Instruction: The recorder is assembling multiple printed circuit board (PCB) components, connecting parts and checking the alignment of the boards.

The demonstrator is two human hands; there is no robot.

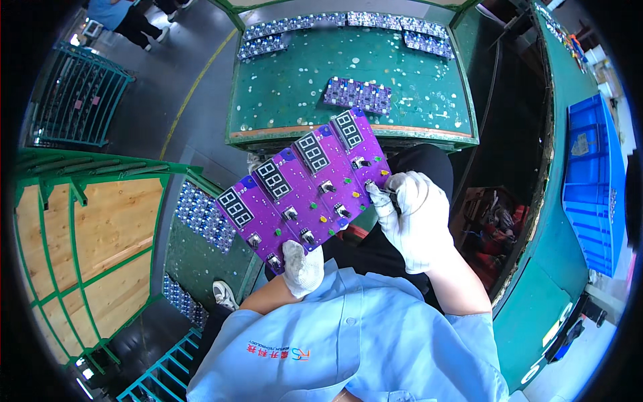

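Note:
A purple circuit board panel (301,191) with several digit displays, knobs and coloured dots is held tilted in front of me. My left hand (301,268), in a white glove, grips its lower edge. My right hand (412,218), also gloved, pinches a small dark component against the panel's right edge, near a knob there.
A green worktable (295,87) lies ahead, with a purple board panel (357,94) on it and rows of boards (348,23) along its far edge. More boards (203,216) lie on a lower green surface at left. A blue crate (591,181) stands at right. Another person (127,17) stands far left.

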